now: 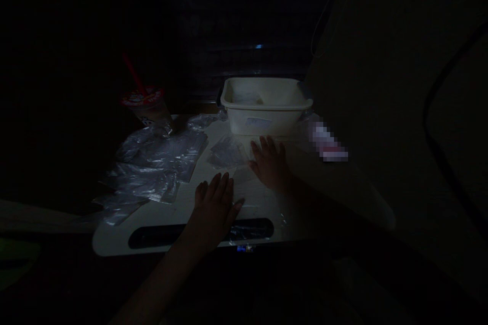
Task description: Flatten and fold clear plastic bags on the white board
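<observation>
My left hand [216, 206] lies palm down near the front of a small white table [301, 177], its fingers stretched forward. Farther forward and to the right, my right hand [271, 165] is spread with its palm down, just in front of a cream plastic bin [267, 121]. Neither hand holds anything that I can see. A crumpled clear plastic bag [225, 152] lies between the hands and the bin, close to the right fingertips. A spread pile of clear plastic bags [156, 162] covers the table's left side. Dim light hides fine detail.
A lidded drink cup [147, 106] with a red straw stands at the back left. At the right edge lies a blurred-out pale item [328, 142]. A long dark slot [160, 236] runs along the table's front. A dark cable [429, 127] curves at far right.
</observation>
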### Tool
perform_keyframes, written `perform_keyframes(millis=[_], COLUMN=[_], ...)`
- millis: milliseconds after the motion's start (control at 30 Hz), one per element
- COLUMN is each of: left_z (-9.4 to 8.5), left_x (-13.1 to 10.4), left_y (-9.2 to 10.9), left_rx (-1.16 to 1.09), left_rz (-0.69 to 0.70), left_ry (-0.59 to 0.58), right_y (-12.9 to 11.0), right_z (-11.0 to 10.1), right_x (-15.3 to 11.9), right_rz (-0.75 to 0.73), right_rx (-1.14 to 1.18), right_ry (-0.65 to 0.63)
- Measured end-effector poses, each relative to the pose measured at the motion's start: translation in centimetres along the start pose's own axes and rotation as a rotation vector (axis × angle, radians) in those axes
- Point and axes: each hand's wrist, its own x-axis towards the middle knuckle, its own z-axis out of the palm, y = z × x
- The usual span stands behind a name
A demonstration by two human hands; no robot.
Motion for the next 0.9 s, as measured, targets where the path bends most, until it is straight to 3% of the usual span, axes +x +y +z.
perform_keyframes(millis=[700, 900], left_z=[-0.1, 0.1], left_x=[0.3, 0.1], left_y=[0.2, 0.4], left_rx=[-0.021, -0.034], left_rz=[-0.004, 0.005], left_ry=[-0.019, -0.015], right_y=[0.2, 2.7], right_z=[-0.2, -0.8], right_x=[-0.8, -2.0], right_rz=[0.009, -0.003], right_rx=[0.047, 0.206], right_ry=[-0.010, 0.104])
